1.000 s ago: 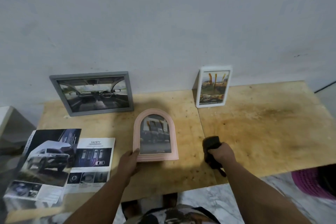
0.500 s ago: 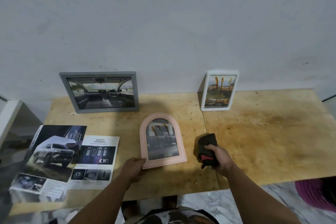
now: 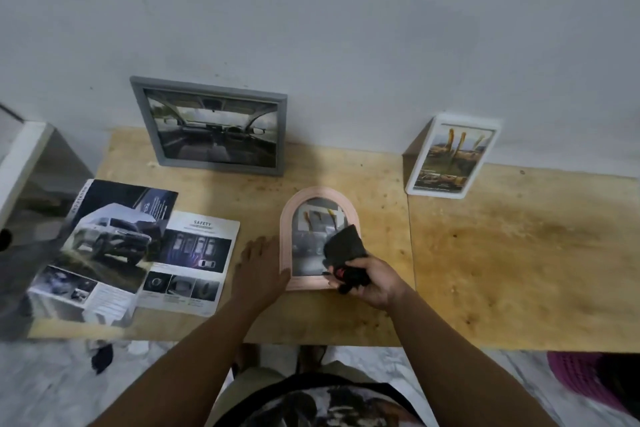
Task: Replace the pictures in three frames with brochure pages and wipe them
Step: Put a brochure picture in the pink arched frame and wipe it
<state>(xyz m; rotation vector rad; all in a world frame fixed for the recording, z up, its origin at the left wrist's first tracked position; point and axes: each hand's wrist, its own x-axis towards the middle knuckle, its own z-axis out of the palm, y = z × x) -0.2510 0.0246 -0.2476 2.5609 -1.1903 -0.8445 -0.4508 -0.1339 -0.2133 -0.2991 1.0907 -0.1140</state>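
Gripping dark cloth (image 3: 344,243) on arched pink frame (image 3: 286,239), right hand (image 3: 372,282).

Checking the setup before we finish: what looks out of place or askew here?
The glossy car brochure overhangs the wooden table's left front edge. The pink arched frame lies flat, unlike the two standing frames, as the right hand wipes it.

Dark cloth (image 3: 344,244) on arched frame (image 3: 319,194)

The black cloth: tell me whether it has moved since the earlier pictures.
Yes. The black cloth, gripped by the right hand, moved left from the bare table onto the pink frame.
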